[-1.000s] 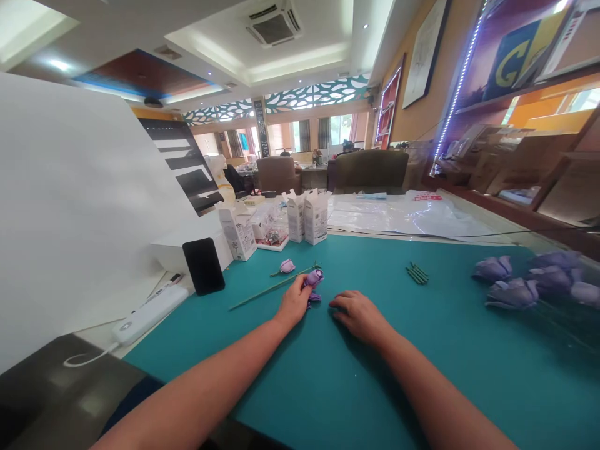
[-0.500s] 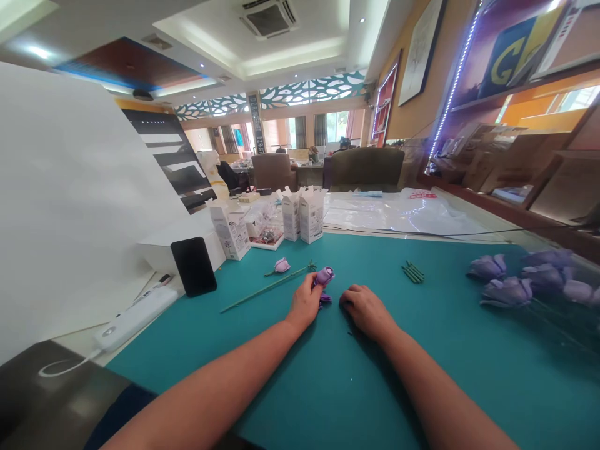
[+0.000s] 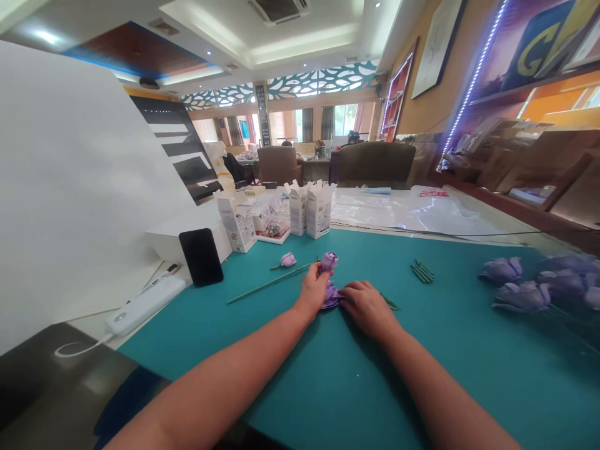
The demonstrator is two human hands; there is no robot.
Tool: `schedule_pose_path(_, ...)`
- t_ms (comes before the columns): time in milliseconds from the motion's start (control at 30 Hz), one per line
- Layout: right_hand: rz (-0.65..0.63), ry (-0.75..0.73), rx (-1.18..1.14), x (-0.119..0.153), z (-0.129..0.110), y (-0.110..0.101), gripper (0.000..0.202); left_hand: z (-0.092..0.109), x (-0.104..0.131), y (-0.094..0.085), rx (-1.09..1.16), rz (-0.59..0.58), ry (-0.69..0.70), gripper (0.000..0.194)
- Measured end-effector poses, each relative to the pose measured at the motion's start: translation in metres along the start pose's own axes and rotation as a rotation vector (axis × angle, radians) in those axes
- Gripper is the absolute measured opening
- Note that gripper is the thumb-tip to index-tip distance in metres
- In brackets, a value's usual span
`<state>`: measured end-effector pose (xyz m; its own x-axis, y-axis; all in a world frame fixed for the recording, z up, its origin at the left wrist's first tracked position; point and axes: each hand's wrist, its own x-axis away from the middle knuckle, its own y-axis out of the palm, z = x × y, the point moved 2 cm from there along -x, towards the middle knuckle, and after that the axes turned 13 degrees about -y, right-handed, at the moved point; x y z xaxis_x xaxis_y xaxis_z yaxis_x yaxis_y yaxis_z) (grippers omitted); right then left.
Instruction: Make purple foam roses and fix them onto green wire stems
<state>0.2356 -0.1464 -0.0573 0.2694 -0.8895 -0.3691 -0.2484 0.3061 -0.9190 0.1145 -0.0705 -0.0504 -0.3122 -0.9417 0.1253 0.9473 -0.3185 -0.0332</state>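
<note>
My left hand (image 3: 313,289) is closed round a purple flower bud (image 3: 329,261), which points up and away from me. Purple petals (image 3: 332,297) lie low between the two hands. The fingertips of my right hand (image 3: 368,306) are pressed together on the right edge of these petals. From behind that hand a green leaf-like piece (image 3: 390,302) sticks out to the right. Beyond my left hand, a long green stem (image 3: 267,286) lies slantwise on the teal mat (image 3: 290,387), with a pale pink-purple bud (image 3: 287,259) behind it.
Several short green stems (image 3: 422,272) lie to the right, and purple flowers (image 3: 522,295) at the far right. Open white boxes (image 3: 319,212) stand at the mat's back edge. A black phone (image 3: 201,257) leans at the left, near a white power strip (image 3: 145,306).
The view has shifted slightly. More of the purple petals now show between my hands, and my right fingers have come onto them. The green piece beside my right hand has come into sight.
</note>
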Motion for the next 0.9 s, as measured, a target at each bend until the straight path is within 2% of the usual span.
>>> schedule_pose_path(167, -0.01, -0.047, 0.042, -0.002, -0.002, 0.007, 0.025, 0.024, -0.005, -0.004, 0.103, -0.003, -0.019, 0.018)
schedule_pose_path(267, 0.01, -0.049, 0.062, -0.002, -0.002, 0.008, 0.025, 0.031, -0.006, -0.005, 0.139, -0.023, -0.049, 0.02)
schedule_pose_path(433, 0.084, -0.085, 0.106, -0.005, -0.013, 0.005, 0.032, 0.025, -0.008, -0.008, 0.138, -0.036, -0.114, 0.023)
schedule_pose_path(667, 0.024, -0.101, 0.046, -0.007, -0.017, 0.013, 0.028, 0.019, -0.009, -0.009, 0.133, -0.16, -0.127, 0.026)
schedule_pose_path(900, 0.16, -0.087, -0.108, -0.005, -0.009, 0.011, 0.034, 0.02, -0.009, -0.014, 0.178, -0.251, -0.077, 0.026)
